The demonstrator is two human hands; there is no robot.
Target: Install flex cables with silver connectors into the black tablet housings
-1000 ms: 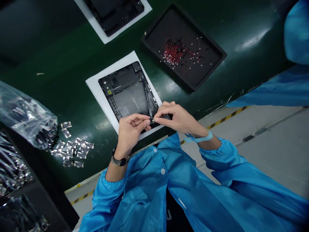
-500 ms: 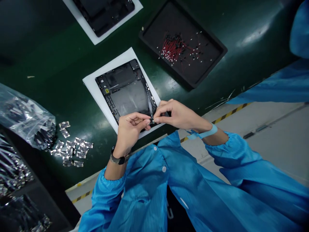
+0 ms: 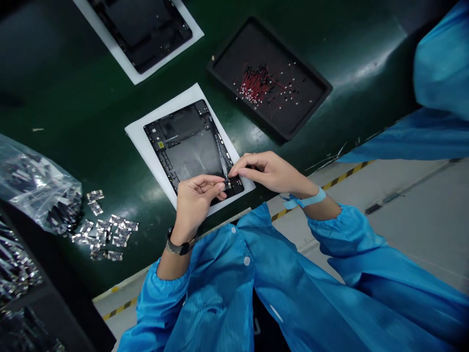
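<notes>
A black tablet housing (image 3: 190,159) lies on a white sheet (image 3: 144,147) in front of me. Along its right side runs a grey ribbon cable (image 3: 221,155), which ends at a small circuit board (image 3: 227,184) in the near right corner. My left hand (image 3: 200,195) reaches over the near edge, thumb and forefinger closed at the left side of that board. My right hand (image 3: 266,170) hovers at the corner from the right, its thumb and forefinger apart. Its forefinger tip is beside the cable's lower end; whether it touches is unclear.
A black tray (image 3: 308,110) with red and black wires (image 3: 256,83) stands beyond my right hand. Small circuit boards (image 3: 106,232) lie loose at left, near a clear plastic bag (image 3: 40,181) and a dark bin (image 3: 54,274). Another housing (image 3: 146,29) lies farther back. A blue-clad person (image 3: 439,73) is at right.
My right thumb and forefinger have parted and drawn back from the small board. My left hand stays at the board. The whole view has shifted slightly.
</notes>
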